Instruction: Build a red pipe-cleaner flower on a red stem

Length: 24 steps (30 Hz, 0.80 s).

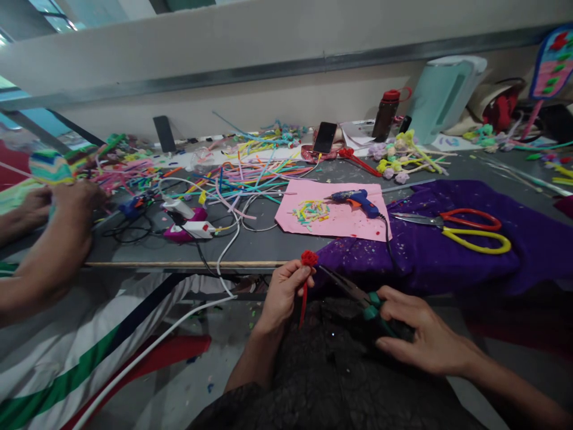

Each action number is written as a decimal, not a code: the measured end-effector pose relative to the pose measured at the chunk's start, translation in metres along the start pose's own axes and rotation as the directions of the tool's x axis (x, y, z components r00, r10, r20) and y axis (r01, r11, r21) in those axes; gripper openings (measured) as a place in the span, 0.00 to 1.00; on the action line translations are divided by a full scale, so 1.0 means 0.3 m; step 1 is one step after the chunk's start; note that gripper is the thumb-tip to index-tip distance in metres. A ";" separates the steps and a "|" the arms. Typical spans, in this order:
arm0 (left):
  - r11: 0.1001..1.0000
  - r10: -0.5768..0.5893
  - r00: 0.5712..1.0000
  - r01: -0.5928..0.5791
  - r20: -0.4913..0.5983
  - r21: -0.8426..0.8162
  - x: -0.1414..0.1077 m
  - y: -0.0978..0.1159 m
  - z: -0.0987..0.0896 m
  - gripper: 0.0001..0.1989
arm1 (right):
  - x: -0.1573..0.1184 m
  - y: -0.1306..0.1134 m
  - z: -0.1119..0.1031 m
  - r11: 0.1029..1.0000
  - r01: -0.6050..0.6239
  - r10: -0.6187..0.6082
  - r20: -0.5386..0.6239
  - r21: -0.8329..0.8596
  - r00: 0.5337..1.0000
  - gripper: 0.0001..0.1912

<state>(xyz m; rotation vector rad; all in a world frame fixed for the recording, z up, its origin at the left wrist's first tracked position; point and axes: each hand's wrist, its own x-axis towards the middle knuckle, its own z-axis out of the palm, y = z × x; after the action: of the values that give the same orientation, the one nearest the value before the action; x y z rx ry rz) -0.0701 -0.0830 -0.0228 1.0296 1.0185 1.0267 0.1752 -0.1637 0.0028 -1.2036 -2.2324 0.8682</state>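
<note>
Between the fingertips of my left hand (289, 289) is a red pipe-cleaner flower (308, 258); its red stem hangs below the fingers. My right hand (416, 328) is wrapped round the green handles of long-nose pliers (347, 286). The plier tips point up and left, close to the flower; I cannot tell whether they touch anything. Beyond my hands, a blue glue gun (358, 200) lies on a pink sheet (290, 209) beside a pile of small yellow, green and white cut pieces (313, 213). Scissors (452, 226) with red and yellow handles rest on purple cloth (528, 209).
A co-worker's hands (71, 197) work at the left with a striped piece. Power strips (188, 221) and a white cable (230, 245) lie left of centre. Behind are loose pipe cleaners (255, 170), a phone (325, 137), a bottle (385, 116) and a pale green jug (445, 98).
</note>
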 end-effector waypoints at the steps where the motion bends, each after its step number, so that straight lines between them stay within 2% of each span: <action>1: 1.000 -0.007 1.000 0.007 0.007 -0.006 0.000 -0.001 0.000 0.11 | 0.001 0.000 0.001 1.000 0.003 -0.003 -0.002 -0.007 1.000 0.09; 14: 0.999 -0.032 0.999 0.032 0.039 -0.012 -0.002 -0.026 0.005 0.09 | 0.006 0.007 0.007 0.998 0.022 -0.022 -0.001 -0.055 1.000 0.09; 24: 0.999 -0.048 0.997 0.049 0.063 -0.010 0.001 -0.023 0.010 0.10 | 0.005 0.014 0.004 0.999 0.004 -0.001 0.067 -0.046 0.998 0.08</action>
<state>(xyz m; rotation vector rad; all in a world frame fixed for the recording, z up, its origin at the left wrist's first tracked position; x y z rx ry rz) -0.0660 -0.0847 -0.0288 1.0175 0.9807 0.9540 0.1761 -0.1609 -0.0009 -1.2092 -2.3185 0.8725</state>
